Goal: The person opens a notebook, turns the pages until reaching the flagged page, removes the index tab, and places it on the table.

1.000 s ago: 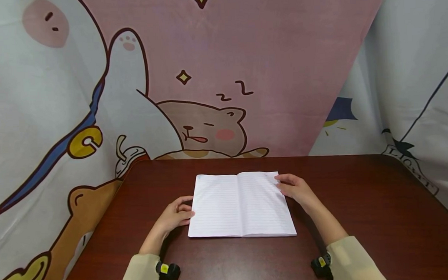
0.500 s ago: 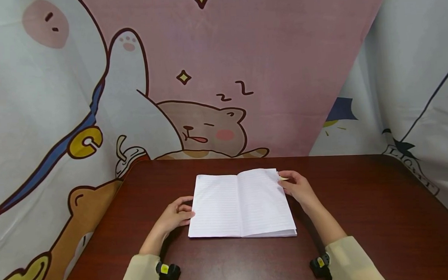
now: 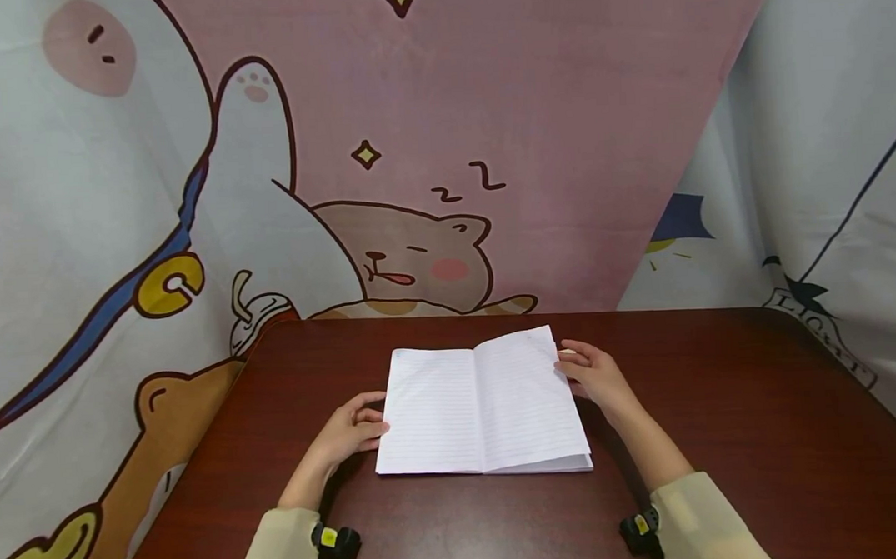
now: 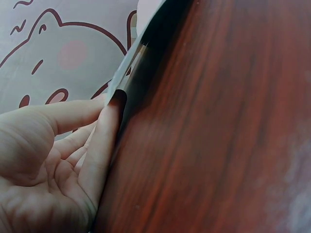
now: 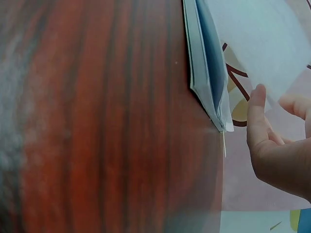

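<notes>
An open lined notebook (image 3: 435, 413) lies on the table, its white pages spread. My left hand (image 3: 348, 427) holds its left edge; in the left wrist view the fingertips of that hand (image 4: 73, 145) pinch the edge between thumb and finger. At the right side, my right hand (image 3: 593, 377) holds the edge of a raised notebook page (image 3: 524, 393), whose top corner stands up from the pages below. The right wrist view shows this page (image 5: 262, 43) lifted away from the stack, its corner between the thumb and a finger of the right hand (image 5: 282, 150).
A dark red-brown wooden table (image 3: 459, 529) carries the notebook. Behind it hangs a pink and white cloth (image 3: 577, 140) printed with cartoon animals. Both wrists wear small black cameras, such as the left camera (image 3: 343, 544), below pale yellow sleeves.
The right-hand notebook page has risen at its top and outer edge, opening a gap over the pages below. My right hand has shifted slightly with it. The left hand has stayed still.
</notes>
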Demonstrator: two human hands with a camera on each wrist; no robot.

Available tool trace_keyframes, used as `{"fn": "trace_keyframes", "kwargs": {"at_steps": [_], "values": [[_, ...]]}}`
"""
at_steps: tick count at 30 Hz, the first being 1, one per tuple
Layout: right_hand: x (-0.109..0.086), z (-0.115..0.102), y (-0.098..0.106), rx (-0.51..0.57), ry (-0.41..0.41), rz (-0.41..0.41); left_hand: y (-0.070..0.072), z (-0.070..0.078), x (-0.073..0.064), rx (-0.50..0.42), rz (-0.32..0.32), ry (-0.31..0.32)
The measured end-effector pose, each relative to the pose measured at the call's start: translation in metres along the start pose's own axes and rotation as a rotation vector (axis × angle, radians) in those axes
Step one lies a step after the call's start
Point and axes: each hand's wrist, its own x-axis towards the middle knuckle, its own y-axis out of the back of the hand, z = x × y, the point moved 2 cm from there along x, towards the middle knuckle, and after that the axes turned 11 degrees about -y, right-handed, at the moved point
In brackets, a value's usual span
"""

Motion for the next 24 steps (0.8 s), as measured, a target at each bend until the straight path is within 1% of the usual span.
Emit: {"fn": "trace_keyframes", "kwargs": {"at_steps": [7,14,20,24], "values": [[-0.003,-0.002,-0.002,0.009,0.032,-0.026,-0.001,0.001,-0.001,0.002,-0.006,-0.006],[-0.006,-0.004,-0.003,0.019,0.052,-0.028,0.0,-0.001,0.0,-0.01,-0.007,-0.001],[-0.008,-0.008,-0.006,0.045,0.061,-0.047,0.0,0.001,-0.001,-0.023,-0.027,-0.029],[-0.011,-0.011,-0.008,0.067,0.067,-0.07,0.0,0.002,-0.002,-0.032,-0.029,-0.031]]}}
